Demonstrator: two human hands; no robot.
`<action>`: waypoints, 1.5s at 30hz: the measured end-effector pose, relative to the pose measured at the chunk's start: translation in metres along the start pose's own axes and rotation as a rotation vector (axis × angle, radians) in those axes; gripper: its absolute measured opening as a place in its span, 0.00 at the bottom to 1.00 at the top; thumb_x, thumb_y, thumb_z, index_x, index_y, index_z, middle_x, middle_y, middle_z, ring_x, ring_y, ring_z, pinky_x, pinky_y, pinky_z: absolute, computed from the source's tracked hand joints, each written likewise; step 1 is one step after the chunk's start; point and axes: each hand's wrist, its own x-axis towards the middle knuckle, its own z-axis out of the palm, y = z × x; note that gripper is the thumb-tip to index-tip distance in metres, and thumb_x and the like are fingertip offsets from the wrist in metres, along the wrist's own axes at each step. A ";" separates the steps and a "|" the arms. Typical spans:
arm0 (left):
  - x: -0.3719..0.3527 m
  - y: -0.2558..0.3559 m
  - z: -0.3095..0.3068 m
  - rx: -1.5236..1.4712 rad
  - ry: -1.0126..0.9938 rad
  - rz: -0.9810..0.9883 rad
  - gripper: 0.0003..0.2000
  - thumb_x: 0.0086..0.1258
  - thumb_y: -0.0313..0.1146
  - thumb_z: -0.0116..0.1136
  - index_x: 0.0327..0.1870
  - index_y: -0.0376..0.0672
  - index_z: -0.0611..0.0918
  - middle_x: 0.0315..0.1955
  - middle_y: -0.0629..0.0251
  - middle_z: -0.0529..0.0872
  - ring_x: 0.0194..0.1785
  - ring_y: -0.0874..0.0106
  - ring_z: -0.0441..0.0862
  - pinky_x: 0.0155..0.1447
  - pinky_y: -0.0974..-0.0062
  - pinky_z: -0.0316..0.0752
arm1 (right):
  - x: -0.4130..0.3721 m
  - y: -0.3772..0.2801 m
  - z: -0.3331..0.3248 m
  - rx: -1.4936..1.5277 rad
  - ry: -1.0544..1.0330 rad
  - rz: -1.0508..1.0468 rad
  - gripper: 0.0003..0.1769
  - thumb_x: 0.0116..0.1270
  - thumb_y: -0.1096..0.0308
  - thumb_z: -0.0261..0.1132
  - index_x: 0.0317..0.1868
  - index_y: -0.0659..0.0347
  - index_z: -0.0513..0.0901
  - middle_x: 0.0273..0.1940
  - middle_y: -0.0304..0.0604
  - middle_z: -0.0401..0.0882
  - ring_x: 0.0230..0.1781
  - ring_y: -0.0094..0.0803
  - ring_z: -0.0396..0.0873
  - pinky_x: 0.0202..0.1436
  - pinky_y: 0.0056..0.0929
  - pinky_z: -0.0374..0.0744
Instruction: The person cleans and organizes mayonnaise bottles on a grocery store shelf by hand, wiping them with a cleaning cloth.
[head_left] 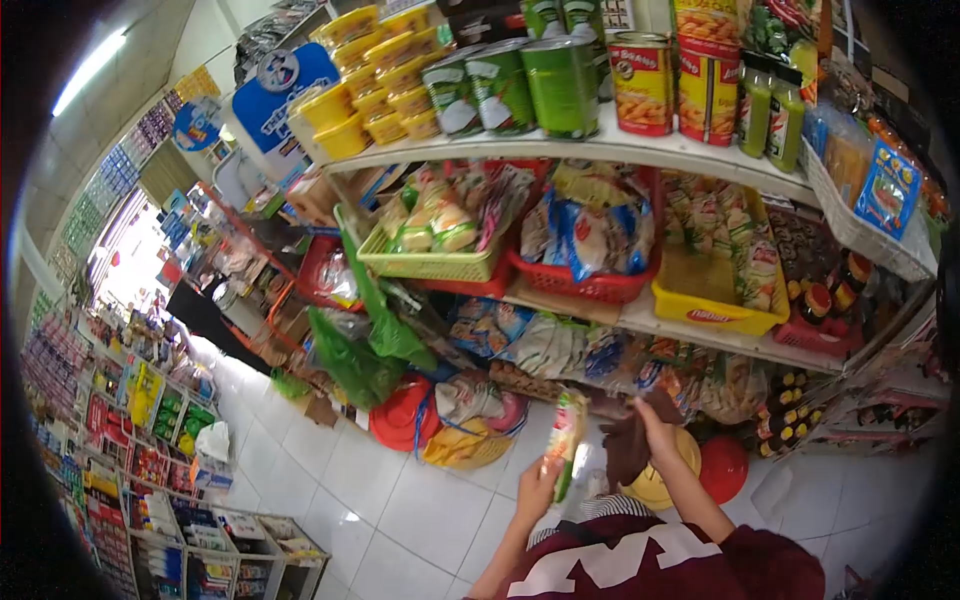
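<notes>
Upright in my left hand (540,487) is a long, slim packet (566,437) with white, green and red print, gripped near its lower end. My right hand (660,435) is closed on a dark brown cloth (630,452), which hangs down to the left of the fingers. The packet and the cloth are apart, both in front of my body below the shelves. Similar-looking packets (705,215) lie in a yellow basket (705,312) on the middle shelf. Beneath the right hand are a yellow round lid or stool top (655,487) and a red one (724,468).
The upper shelf (560,148) carries yellow tubs (345,135), green cans (560,85) and tall yellow-red cans (640,85). Below stand a red basket (590,285) and a light green basket (425,262) of packets. Green bags (350,360) hang left. Sacks and bottles (785,410) sit low.
</notes>
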 end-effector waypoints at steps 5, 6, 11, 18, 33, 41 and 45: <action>0.100 0.007 -0.019 -0.095 0.556 0.265 0.20 0.67 0.42 0.37 0.42 0.31 0.73 0.32 0.54 0.76 0.36 0.65 0.71 0.41 0.69 0.64 | 0.029 -0.045 -0.087 0.226 0.111 -0.023 0.13 0.55 0.63 0.61 0.38 0.62 0.77 0.36 0.37 0.76 0.36 0.26 0.75 0.39 0.24 0.73; 0.125 0.002 -0.038 -0.256 0.551 0.250 0.20 0.69 0.41 0.34 0.45 0.30 0.72 0.34 0.54 0.76 0.38 0.64 0.71 0.44 0.71 0.64 | 0.027 -0.052 -0.096 0.244 0.188 -0.011 0.13 0.54 0.62 0.62 0.38 0.60 0.77 0.35 0.35 0.76 0.35 0.26 0.75 0.39 0.24 0.73; 0.200 0.113 -0.111 0.273 0.942 0.490 0.24 0.64 0.45 0.43 0.54 0.34 0.60 0.41 0.44 0.74 0.45 0.53 0.73 0.47 0.65 0.66 | 0.045 -0.033 -0.154 0.434 0.127 -0.078 0.09 0.54 0.63 0.61 0.34 0.57 0.77 0.34 0.35 0.76 0.33 0.27 0.75 0.38 0.26 0.74; 0.341 0.170 -0.196 0.823 0.833 0.450 0.30 0.60 0.47 0.47 0.55 0.30 0.57 0.35 0.36 0.75 0.40 0.44 0.73 0.43 0.58 0.67 | 0.041 -0.013 -0.132 0.465 0.165 0.040 0.09 0.57 0.62 0.58 0.34 0.56 0.75 0.34 0.38 0.76 0.33 0.28 0.75 0.38 0.27 0.75; 0.143 0.056 0.096 0.218 -0.640 1.007 0.26 0.40 0.40 0.67 0.45 0.49 0.75 0.55 0.46 0.58 0.58 0.47 0.54 0.58 0.54 0.53 | 0.011 -0.076 0.028 0.174 -0.182 0.020 0.18 0.63 0.57 0.50 0.49 0.59 0.70 0.42 0.35 0.70 0.42 0.21 0.68 0.47 0.19 0.66; 0.163 0.063 0.059 0.241 -0.132 0.783 0.10 0.47 0.25 0.60 0.33 0.46 0.80 0.46 0.54 0.65 0.52 0.57 0.63 0.55 0.67 0.57 | 0.068 -0.112 -0.004 -0.587 -0.184 -0.493 0.16 0.60 0.57 0.55 0.33 0.63 0.77 0.28 0.36 0.75 0.30 0.21 0.71 0.36 0.22 0.71; 0.152 0.064 0.028 0.341 0.106 0.677 0.12 0.40 0.28 0.64 0.30 0.48 0.80 0.53 0.54 0.53 0.58 0.55 0.53 0.60 0.64 0.49 | 0.166 -0.197 -0.087 -1.045 0.836 -1.015 0.08 0.48 0.72 0.57 0.28 0.67 0.77 0.26 0.47 0.77 0.27 0.35 0.76 0.32 0.30 0.72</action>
